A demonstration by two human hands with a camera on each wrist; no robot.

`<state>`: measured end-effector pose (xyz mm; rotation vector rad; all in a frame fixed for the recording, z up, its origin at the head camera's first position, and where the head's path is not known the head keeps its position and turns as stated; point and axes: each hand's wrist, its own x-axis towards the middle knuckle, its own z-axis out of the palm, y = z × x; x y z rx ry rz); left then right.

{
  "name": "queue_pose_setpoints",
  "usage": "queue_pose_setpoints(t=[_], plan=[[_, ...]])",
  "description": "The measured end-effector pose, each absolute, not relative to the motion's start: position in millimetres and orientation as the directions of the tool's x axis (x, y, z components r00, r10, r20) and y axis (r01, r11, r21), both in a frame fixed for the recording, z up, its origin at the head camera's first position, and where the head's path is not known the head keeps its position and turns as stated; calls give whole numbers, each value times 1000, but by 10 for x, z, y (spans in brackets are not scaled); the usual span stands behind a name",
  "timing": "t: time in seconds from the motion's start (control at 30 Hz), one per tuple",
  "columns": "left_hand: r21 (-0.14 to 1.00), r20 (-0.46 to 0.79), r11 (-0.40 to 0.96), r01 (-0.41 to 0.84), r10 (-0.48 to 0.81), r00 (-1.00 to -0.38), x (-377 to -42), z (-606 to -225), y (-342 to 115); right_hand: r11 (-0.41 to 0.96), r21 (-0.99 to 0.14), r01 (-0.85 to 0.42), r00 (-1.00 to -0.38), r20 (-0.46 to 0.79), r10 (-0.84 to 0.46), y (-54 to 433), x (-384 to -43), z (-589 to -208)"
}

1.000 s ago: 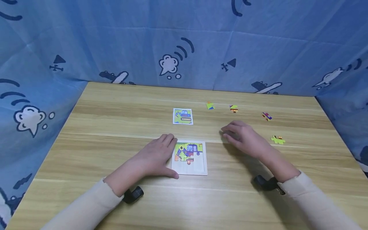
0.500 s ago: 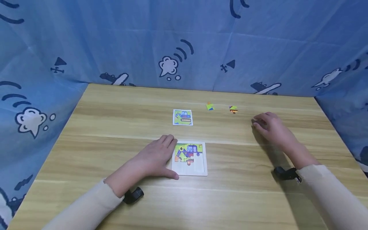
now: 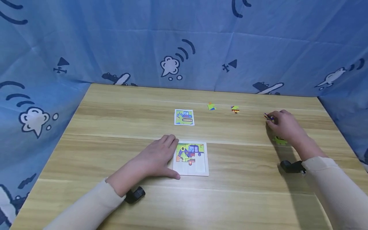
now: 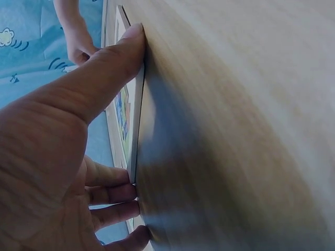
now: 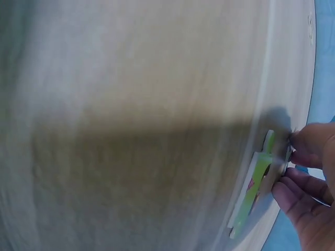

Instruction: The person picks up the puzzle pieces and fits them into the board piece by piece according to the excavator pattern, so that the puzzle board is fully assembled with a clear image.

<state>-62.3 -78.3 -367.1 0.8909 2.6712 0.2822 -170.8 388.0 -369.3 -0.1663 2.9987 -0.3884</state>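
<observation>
My left hand (image 3: pixel 158 156) rests against the left side of a white puzzle board (image 3: pixel 198 167), its thumb at the near edge and its fingertips at the far left corner. Joined pieces in the board show part of a purple excavator on green. At the right of the table, my right hand (image 3: pixel 287 126) pinches a purple and yellow puzzle piece (image 3: pixel 266 117) between thumb and fingertips. The piece is still low, at the tabletop, and mostly hidden by the fingers. Just below that hand lies a green puzzle piece (image 5: pixel 254 185), partly covered by the wrist in the head view.
Behind the board lies a small excavator picture card (image 3: pixel 184 117). Two more loose puzzle pieces, a green and blue one (image 3: pixel 211 106) and a green and brown one (image 3: pixel 235 109), lie toward the back. A blue printed curtain (image 3: pixel 201 48) hangs along the wooden table's far edge.
My right hand has moved right, from beside the board to the purple and yellow puzzle piece, which its fingers now pinch. The left hand has stayed at the board.
</observation>
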Motion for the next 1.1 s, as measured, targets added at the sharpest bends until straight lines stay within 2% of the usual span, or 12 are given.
queue_pose_setpoints(t=[0.27, 0.57, 0.73, 0.9, 1.1], plan=[[274, -240, 796, 540, 600, -763, -615, -3678, -780, 956, -276, -99, -991, -60, -120, 3882, -1735, -3704], [274, -238, 791, 547, 607, -758, -637, -3684, -794, 963, -253, -88, -988, -100, -117, 3867, -1737, -3686], [277, -245, 794, 541, 602, -760, -647, -3682, -790, 942, -248, -228, -974, 39, -225, 3690, -1632, -3690], [282, -245, 795, 537, 601, -761, -650, -3679, -781, 897, -255, -360, -931, 157, -329, 3297, -1445, -3618], [272, -249, 798, 538, 599, -761, -652, -3673, -772, 824, -270, -498, -867, 148, -475, 2801, -1162, -3563]])
